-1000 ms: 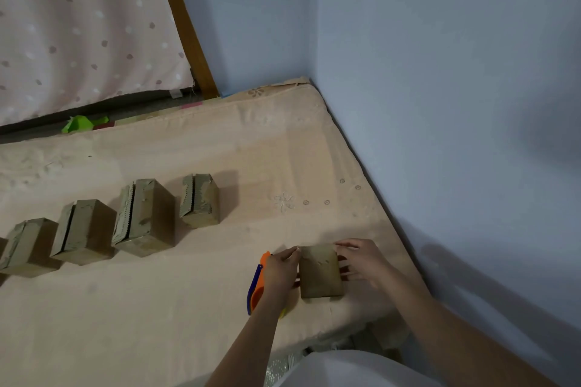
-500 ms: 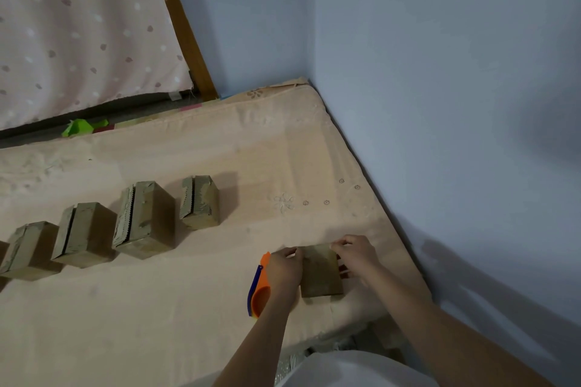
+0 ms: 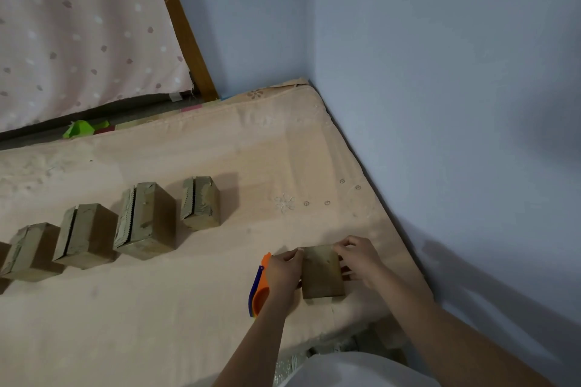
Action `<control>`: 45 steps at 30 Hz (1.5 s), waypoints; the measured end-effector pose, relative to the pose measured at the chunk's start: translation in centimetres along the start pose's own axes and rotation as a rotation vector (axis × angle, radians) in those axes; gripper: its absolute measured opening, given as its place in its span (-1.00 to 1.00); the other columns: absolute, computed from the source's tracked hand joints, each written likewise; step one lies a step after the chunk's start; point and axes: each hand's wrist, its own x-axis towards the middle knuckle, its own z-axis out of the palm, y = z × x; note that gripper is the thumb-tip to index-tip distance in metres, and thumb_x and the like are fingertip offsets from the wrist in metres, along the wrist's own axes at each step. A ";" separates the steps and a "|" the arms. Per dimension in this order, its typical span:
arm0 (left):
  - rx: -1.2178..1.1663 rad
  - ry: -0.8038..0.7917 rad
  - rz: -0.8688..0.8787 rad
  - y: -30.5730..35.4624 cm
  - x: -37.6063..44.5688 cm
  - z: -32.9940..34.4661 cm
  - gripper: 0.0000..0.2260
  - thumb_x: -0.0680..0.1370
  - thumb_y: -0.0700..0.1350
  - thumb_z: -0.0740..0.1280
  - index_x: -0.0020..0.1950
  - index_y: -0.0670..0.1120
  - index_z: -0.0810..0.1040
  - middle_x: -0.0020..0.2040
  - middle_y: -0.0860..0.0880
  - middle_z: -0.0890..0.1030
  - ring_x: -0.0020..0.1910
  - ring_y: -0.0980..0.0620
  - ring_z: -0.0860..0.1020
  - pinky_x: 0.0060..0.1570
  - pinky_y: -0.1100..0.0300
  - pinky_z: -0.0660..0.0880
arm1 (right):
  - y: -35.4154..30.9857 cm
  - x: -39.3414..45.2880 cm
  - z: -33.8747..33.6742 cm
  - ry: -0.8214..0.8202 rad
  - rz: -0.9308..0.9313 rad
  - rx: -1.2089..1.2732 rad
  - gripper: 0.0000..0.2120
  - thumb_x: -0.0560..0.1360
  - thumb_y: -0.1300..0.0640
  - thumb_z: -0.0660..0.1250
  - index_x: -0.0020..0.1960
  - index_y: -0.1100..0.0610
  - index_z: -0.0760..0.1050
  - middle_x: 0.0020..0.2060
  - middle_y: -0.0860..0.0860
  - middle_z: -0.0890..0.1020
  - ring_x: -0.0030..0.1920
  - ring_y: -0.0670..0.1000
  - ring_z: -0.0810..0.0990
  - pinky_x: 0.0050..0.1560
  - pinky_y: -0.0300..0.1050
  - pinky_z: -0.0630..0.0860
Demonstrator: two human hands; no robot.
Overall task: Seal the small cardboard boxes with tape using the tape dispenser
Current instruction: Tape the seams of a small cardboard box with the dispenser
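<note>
A small brown cardboard box (image 3: 322,273) rests on the mattress near its front right edge. My left hand (image 3: 283,273) grips the box's left side and my right hand (image 3: 358,256) grips its right side near the top corner. An orange and blue tape dispenser (image 3: 259,287) lies on the mattress just left of my left hand, partly hidden by it. Several more small cardboard boxes stand in a row further left, the nearest being a box (image 3: 201,203) with a taped seam, then a taller box (image 3: 144,223).
The peach mattress (image 3: 188,308) fills the scene, bounded by a blue wall (image 3: 440,104) on the right. A dotted curtain with a wooden post stands at the back left. A green object (image 3: 80,129) lies behind the mattress.
Both hands stay on the box; my right hand has shifted slightly up toward the box's top right corner. The box has barely moved.
</note>
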 end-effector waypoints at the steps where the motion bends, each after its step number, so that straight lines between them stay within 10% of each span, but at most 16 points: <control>1: -0.024 -0.016 -0.005 -0.1 -0.1 -0.1 -0.82 0.58 -0.04 0.38 0.13 -0.06 0.68 -0.12 0.02 0.68 -0.09 -0.09 0.66 -0.11 -0.05 0.67 | -0.1 -0.1 -0.2 -0.016 0.013 0.010 -0.86 0.54 0.05 0.41 -0.02 0.13 0.58 -0.06 0.13 0.67 -0.07 0.17 0.68 -0.19 0.06 0.70; 45: -0.166 -0.187 -0.222 2.1 0.5 -2.0 -0.81 0.49 -0.18 0.36 0.02 -0.27 0.61 0.00 -0.18 0.68 -0.18 -0.27 0.63 -0.20 -0.09 0.63 | -1.5 -1.2 -0.9 -0.145 0.166 0.170 -0.87 0.58 0.18 0.36 0.12 0.16 0.58 0.06 0.19 0.64 0.03 0.21 0.65 -0.11 0.09 0.67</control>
